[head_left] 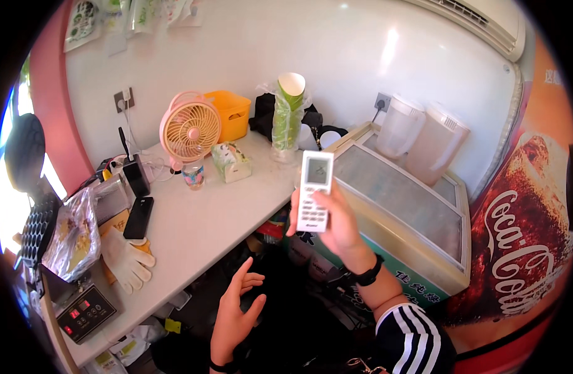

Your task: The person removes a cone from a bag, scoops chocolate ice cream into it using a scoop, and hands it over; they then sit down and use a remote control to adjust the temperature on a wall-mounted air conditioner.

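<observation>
My right hand (329, 212) grips a white remote control (312, 190) with a small grey screen, held upright in front of me, thumb lying over its buttons. The remote is seen above the gap between the grey-white counter (199, 218) and a chest freezer (398, 224). My left hand (240, 305) is lower, beside the counter's front edge, fingers apart and holding nothing.
Along the counter stand a pink fan (193, 131), yellow bin (235, 109), tissue box (232, 162) and wrapped cups (285, 124). Left are a waffle maker (37, 230), gloves (127, 262), phone (138, 218) and control box (87, 311). Two plastic pitchers (436, 143) stand on the freezer.
</observation>
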Tool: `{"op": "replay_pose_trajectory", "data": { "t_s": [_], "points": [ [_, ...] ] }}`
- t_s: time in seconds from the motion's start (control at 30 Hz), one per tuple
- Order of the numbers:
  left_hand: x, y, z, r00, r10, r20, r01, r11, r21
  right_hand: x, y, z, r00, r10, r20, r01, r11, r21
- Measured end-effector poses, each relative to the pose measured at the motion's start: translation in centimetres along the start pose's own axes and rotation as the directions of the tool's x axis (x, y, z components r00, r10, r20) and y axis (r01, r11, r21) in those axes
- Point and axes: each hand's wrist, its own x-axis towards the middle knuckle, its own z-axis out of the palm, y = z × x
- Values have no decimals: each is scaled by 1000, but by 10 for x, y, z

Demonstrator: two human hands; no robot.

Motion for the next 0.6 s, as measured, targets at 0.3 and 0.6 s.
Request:
{"op": "replay_pose_trajectory", "data": {
  "t_s": [0.3,0.6],
  "points": [
    [-23,-105,-38,964,-261,-46,254,959,-127,0,-71,6,981,-145,126,141,989,40],
    [-87,-256,-122,747,-665,2,663,745,-75,15,-118,13,959,-261,106,273,956,-111]
  ]
}}
